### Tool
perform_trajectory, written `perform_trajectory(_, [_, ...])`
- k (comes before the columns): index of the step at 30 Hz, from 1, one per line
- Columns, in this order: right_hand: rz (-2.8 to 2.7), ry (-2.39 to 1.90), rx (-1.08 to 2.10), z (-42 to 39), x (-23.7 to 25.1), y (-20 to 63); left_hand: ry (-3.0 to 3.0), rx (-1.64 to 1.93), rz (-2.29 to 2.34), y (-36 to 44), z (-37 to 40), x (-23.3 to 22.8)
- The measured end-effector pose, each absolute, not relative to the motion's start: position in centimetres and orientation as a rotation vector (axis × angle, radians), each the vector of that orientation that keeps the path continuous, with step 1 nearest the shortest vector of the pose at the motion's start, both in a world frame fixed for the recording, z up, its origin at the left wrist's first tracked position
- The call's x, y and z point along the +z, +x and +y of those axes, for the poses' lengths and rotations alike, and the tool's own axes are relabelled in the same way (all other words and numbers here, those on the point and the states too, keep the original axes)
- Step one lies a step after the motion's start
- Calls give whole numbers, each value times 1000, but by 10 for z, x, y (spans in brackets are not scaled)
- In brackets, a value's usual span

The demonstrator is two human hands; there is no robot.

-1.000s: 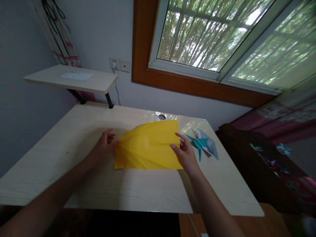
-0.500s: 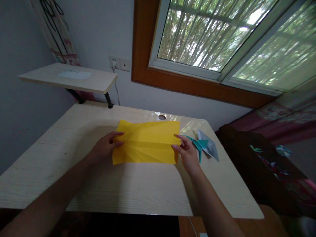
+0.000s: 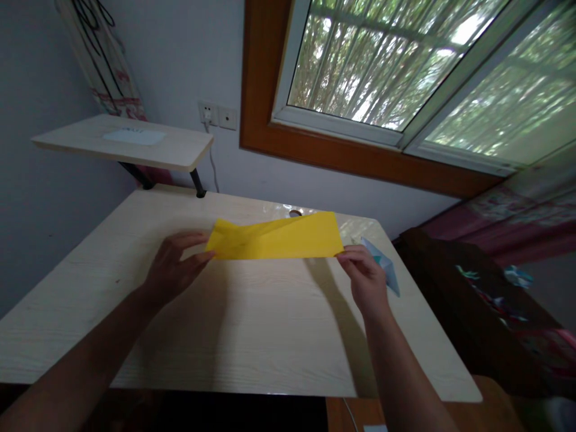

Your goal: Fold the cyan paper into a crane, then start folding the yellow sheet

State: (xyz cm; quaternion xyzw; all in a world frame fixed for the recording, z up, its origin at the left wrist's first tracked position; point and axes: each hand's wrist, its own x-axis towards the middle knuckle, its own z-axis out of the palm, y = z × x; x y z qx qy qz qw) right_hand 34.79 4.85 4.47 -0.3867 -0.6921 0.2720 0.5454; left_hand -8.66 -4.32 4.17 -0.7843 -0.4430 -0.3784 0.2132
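Note:
A sheet of yellow paper, folded to a long narrow strip, is held up above the desk between my two hands. My left hand is at its left end, the thumb at the lower left corner and the fingertips by the left edge, with a gap between thumb and fingers. The lower right corner is pinched between the thumb and fingers of my right hand. Just beyond that hand lies a folded pale blue paper piece, with a bit of teal paper partly hidden behind my fingers.
The pale wooden desk carries a raised shelf at the back left with a white sheet on it. A round cable hole is near the back edge. To the right stands a dark brown cabinet with small colourful items.
The yellow paper has gone from a wider creased sheet to a narrower folded strip. My right hand has moved right to its lower corner; my left hand has shifted left and its fingers have spread.

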Motion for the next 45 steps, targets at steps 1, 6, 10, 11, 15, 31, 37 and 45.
perform_trajectory(1, [-1579, -926, 605, 47, 42, 350, -2275, -1005, -1159, -84, -45, 39])
perform_trajectory(6, [-1621, -1058, 268, 33, 38, 339, -2725, -766, -1118, -62, -51, 13])
perform_trajectory(10, [-2162, -895, 258, 25, 36, 300, -2925, -658, -1120, -52, -49, -2])
perform_trajectory(11, [-2271, -879, 258, 24, 31, 289, -2982, -611, -1058, -51, -49, -1])
perform_trajectory(15, [-2578, -976, 179, 21, -1, 249, -3101, -487, -994, -47, -47, 14])
perform_trajectory(31, [-2761, -1201, 96, 29, -18, 266, -2880, -257, -1443, -14, -51, -25])
perform_trajectory(37, [-2674, -1414, 20, 55, -25, 318, -2844, -241, -1434, -36, -69, -27])
perform_trajectory(45, [-2631, -1486, -22, 53, -29, 315, -2595, -292, -1639, -20, -52, 8])
